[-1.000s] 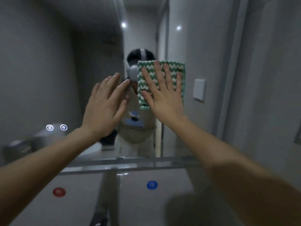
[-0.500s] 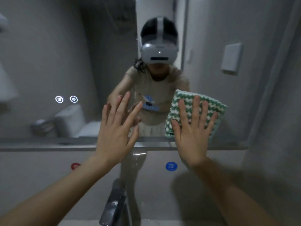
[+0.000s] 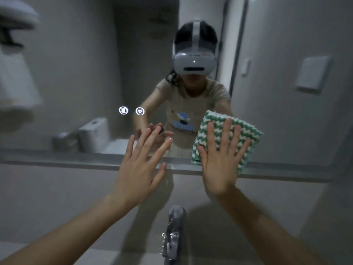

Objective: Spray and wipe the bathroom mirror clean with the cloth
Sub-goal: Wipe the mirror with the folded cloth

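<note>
The bathroom mirror (image 3: 80, 77) fills the upper part of the head view and ends at a grey ledge. A green and white knitted cloth (image 3: 246, 129) lies flat against the glass at the mirror's lower right edge. My right hand (image 3: 221, 159) presses on the cloth with straight, spread fingers. My left hand (image 3: 139, 167) is held up to the left of it, fingers straight and spread, its fingertips at or close to the glass just above the ledge. No spray bottle is in view.
A chrome faucet (image 3: 174, 232) rises at the bottom centre below the hands. Two lit touch icons (image 3: 131, 110) glow in the mirror. The grey ledge (image 3: 57, 159) runs under the mirror. A wall switch plate (image 3: 311, 73) sits at right.
My right hand has slid the cloth down from head height to the mirror's lower right edge. My left hand has dropped alongside it, and my view has tilted down.
</note>
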{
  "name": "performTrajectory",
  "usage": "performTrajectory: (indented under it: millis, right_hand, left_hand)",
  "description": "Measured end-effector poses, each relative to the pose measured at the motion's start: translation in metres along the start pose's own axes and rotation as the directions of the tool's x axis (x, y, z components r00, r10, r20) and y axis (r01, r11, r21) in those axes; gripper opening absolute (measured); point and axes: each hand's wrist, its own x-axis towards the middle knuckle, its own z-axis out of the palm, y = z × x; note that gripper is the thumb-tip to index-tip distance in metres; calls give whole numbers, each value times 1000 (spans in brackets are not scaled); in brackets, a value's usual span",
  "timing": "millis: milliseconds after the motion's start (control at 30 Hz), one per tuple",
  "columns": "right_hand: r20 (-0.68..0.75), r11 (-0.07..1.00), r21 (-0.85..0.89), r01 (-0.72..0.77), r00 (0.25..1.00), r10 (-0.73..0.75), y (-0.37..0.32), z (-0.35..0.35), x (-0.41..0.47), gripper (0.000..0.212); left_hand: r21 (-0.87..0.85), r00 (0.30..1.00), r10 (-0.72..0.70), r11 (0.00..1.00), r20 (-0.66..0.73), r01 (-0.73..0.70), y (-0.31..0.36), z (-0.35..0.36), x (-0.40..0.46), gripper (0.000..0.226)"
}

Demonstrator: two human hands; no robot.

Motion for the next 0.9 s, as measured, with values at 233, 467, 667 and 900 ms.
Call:
performTrajectory:
  millis: [233, 467, 667, 900]
  right_hand:
    - [-91, 981, 186, 46, 995, -29, -39, 2, -2, 76]
    - [-160, 972, 233, -17, 985, 56, -52, -7, -6, 89]
    - [-48, 945, 283, -165, 981, 186, -72, -31, -3, 53]
    - [190, 896, 423, -133, 980, 56, -103, -75, -67, 55]
  left_hand:
    - [-78, 999, 32, 996, -7, -32, -58, -14, -17, 53]
    - [-84, 995, 77, 994, 60, -72, -90, -22, -45, 57]
    - [-78, 995, 91, 993, 45, -87, -99, -47, -68, 60]
    - [-171, 994, 79, 983, 75, -65, -82, -66, -86, 62]
